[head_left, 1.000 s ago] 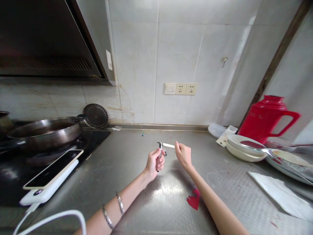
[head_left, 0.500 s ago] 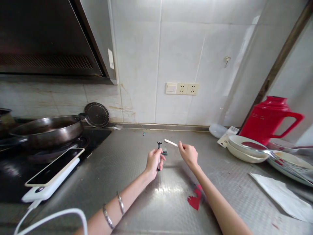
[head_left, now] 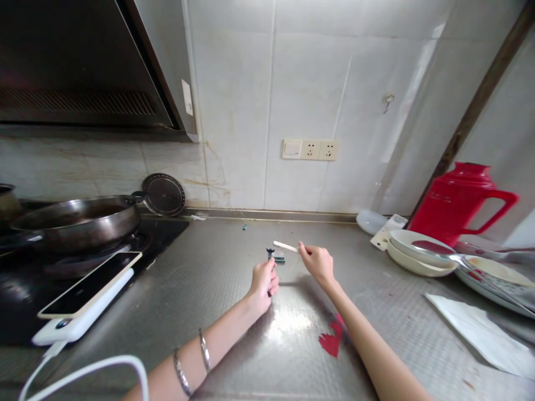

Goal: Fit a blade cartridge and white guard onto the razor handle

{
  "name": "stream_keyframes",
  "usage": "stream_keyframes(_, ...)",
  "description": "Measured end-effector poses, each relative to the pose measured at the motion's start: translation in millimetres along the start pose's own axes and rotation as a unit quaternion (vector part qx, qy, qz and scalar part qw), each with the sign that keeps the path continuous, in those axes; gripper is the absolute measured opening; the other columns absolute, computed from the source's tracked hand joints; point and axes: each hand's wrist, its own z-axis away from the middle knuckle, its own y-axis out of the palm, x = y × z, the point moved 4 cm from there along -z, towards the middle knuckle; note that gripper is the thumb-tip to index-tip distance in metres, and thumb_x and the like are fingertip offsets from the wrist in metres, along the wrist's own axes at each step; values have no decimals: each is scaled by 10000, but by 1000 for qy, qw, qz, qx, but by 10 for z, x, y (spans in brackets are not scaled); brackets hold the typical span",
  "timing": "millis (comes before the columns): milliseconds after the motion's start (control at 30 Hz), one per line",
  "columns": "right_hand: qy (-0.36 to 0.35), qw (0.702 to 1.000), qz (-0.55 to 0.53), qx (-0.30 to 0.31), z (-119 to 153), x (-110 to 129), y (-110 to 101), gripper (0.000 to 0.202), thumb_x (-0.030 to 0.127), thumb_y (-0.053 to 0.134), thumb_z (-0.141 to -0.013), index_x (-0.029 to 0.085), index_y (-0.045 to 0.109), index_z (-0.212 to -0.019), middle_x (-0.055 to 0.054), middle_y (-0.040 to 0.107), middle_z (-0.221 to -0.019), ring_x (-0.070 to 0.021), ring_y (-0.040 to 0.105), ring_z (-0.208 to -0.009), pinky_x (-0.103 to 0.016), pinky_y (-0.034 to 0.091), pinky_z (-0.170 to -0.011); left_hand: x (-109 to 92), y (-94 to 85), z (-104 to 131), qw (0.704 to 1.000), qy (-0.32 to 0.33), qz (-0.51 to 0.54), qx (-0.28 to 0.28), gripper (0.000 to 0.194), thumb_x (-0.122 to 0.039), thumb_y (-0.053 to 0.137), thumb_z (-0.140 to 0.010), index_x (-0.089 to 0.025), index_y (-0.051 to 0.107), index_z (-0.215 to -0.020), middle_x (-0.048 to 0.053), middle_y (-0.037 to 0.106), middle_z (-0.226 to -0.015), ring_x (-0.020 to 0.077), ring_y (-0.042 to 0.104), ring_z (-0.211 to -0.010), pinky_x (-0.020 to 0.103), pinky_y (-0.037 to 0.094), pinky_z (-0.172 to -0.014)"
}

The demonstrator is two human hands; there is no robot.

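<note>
Head view: the left hand is closed around a black tool, gripping its handle; the forked head projects from the far side of the fist. The right hand is closed on the right end of a white stick, which points left. The free end of the stick is located near the head of the black tool, slightly to its far right. Both hands are positioned above the middle of the metal surface.

A small dark item lies just right of the tool head; its details are too small to tell. A green piece lies farther back, near the wall. A red scrap lies at the near right, beside the right forearm.

Left side: a pan stands on the stove. A phone rests on a white power bank, with a cable attached.

Right side: a red jug stands behind stacked bowls. White paper lies nearer.
</note>
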Motion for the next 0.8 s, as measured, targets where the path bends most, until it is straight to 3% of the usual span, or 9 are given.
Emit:
stream_keyframes(133, -25, 999, -17, 11, 4, 30, 55, 591, 544, 304, -837, 174, 577, -465, -53, 548, -483, -99, 440, -461, -224, 181, -462, 11, -2, 0, 1000, -11, 4, 5, 296, -420, 586, -739, -180, 421, -684, -133, 223, -386, 7, 168, -272, 172, 70, -316)
stream_keyframes(633, 9, 999, -38, 19, 6, -100, 140, 610, 564, 278, -825, 175, 536, -432, -47, 526, -448, -101, 403, -440, -219, 195, -448, 18, -26, -27, 1000, -8, 0, 6, 305, -428, 589, -732, -183, 415, -684, -133, 231, -388, 7, 170, -275, 168, 84, -322)
stream_keyframes(800, -22, 998, -54, 12, 24, -40, 134, 612, 569, 281, -827, 168, 547, -448, -43, 535, -469, -94, 393, -449, -220, 203, -458, 23, -7, -23, 1000, -12, -4, 6, 303, -425, 592, -729, -183, 416, -685, -134, 227, -391, 8, 171, -275, 167, 82, -320)
